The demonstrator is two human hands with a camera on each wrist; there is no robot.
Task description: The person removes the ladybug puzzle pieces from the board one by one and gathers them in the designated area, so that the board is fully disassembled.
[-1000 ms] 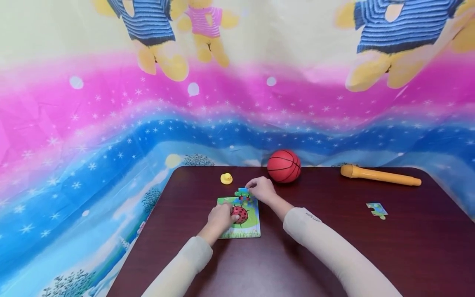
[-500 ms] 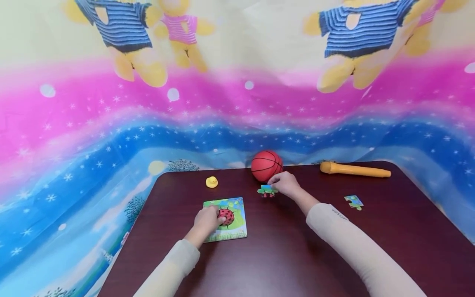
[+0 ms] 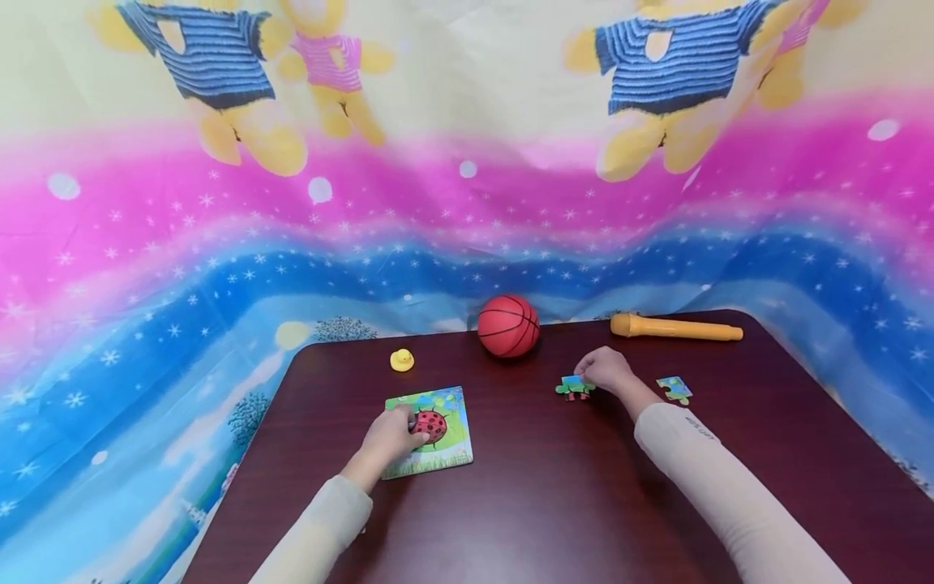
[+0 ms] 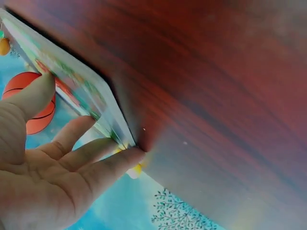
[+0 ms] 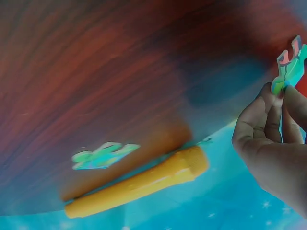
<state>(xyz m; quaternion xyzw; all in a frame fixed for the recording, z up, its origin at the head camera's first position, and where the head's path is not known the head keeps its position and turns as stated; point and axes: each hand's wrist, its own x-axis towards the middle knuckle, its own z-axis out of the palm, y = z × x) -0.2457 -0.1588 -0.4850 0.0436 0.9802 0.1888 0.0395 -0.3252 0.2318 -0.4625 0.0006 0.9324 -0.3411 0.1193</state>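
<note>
On the dark table lies a square ladybug puzzle point(image 3: 454, 444), flat, with my left hand point(image 3: 390, 438) over its left part. In the left wrist view, the thumb and several fingertips of that hand touch the puzzle's face and edge, the fingers nearly straight. My right hand point(image 3: 608, 369) pinches a green and blue puzzle piece point(image 3: 571, 388) with red marks between thumb and fingers. The right wrist view shows this held piece point(image 5: 290, 67) raised over the table. Another loose puzzle piece point(image 3: 674, 389) lies just right of my right hand.
A yellow rubber duck point(image 3: 402, 360) sits behind the ladybug puzzle. Farther right along the back edge stands a red toy basketball point(image 3: 508, 326), then a yellow toy microphone point(image 3: 679, 328) lying on its side. A printed cloth point(image 3: 409, 211) hangs behind the table.
My right hand has carried the puzzle piece rightward, from the puzzle's top edge to near the other loose piece. My left hand stays on the puzzle. The head view has turned right.
</note>
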